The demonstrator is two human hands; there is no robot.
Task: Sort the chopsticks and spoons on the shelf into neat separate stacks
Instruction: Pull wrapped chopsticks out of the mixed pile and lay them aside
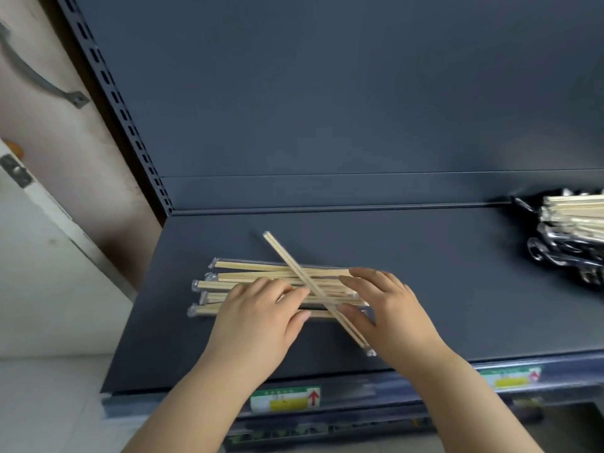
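Several pairs of wooden chopsticks in clear wrappers lie side by side in a flat pile on the dark shelf. One wrapped pair lies diagonally across the pile, from upper left to lower right. My left hand rests on the pile's left-centre with fingers extended over the sticks. My right hand touches the pile's right end, thumb against the diagonal pair and fingers straight. At the far right lies a mixed heap of wrapped chopsticks over plastic-wrapped spoons.
The shelf's back panel rises behind the pile. A slotted upright stands at the left. Price labels sit on the shelf's front edge. A white wall and floor lie to the left.
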